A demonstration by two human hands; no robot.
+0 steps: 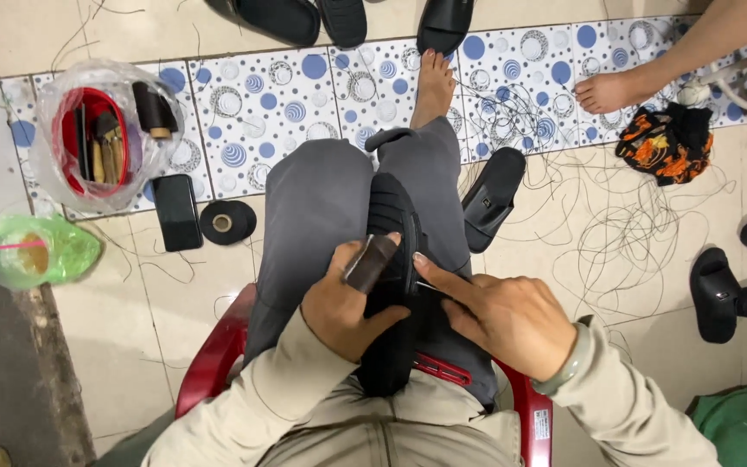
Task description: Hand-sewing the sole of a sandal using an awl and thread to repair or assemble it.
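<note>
Tiled floor [114, 329], left hand [339, 307] gripping black sandal [391, 346], perhaps stitching

The person wears a beige long-sleeved top; both sleeves reach the wrists, with soft folds along the forearms. On the right wrist, at about four o'clock in the view, sits a smooth, pale green bangle [568, 367]. The left hand [347, 307] and right hand [499, 316] are bare, without gloves or rings that can be made out. The legs are covered by grey trousers [322, 207], loose and plain, running up toward twelve o'clock. One foot [434, 86] is bare.
</note>
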